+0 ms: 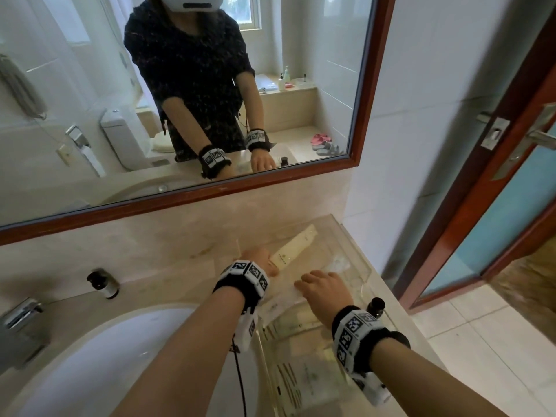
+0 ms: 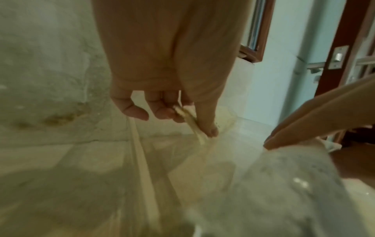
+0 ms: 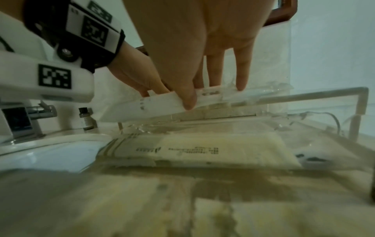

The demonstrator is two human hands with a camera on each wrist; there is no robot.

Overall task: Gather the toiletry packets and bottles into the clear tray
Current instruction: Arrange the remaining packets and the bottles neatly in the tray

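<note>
Clear tray [image 1: 365,266] sits on the counter right of the basin [image 1: 120,356]. Several flat packets already lie inside it.

Left hand [image 1: 258,261] pinches the near end of a long cream packet [image 1: 296,248]; thumb and fingers close on its edge in the left wrist view. Long axis runs away from the body, toward the tray's far right corner.

Right hand [image 1: 323,285] holds a flat white packet [image 3: 162,102], thumb in front, fingers behind, over the tray's middle.

Two bottles remain outside: one [image 1: 102,282] on the counter far left, nearer the left hand; one [image 1: 376,307] just beside the right wrist.
</note>
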